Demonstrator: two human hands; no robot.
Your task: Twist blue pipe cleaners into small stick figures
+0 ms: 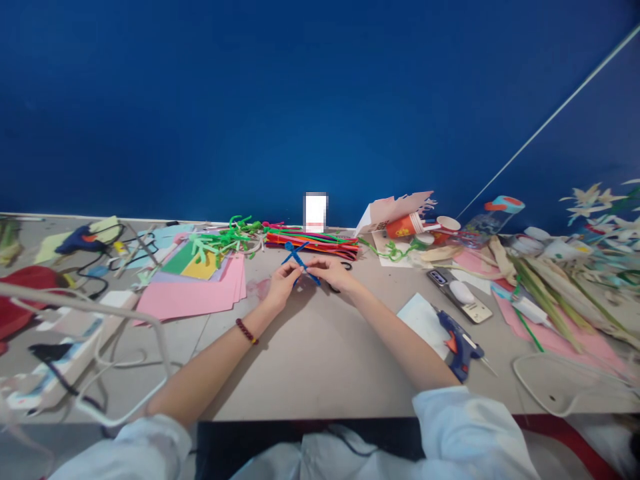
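Observation:
Blue pipe cleaners (296, 257), bent into a small figure with crossing strands, are held up over the middle of the table. My left hand (284, 283) pinches them from the left, a dark red bead bracelet on its wrist. From the right, my right hand (331, 272) pinches the same blue piece, its fingertips close to the left ones. The fingers hide part of the figure. Just behind lies a bundle of red, orange, green and black pipe cleaners (320, 247). Green pipe-cleaner shapes (220, 243) lie to its left.
Pink paper sheets (193, 293) lie left, beyond a white power strip (65, 353) with loose cables. A blue glue gun (460, 343) and a phone (463, 298) are on the right. Paper cups (406, 225) and dried husks (560, 287) stand farther back. A blue wall (300, 100) bounds the table.

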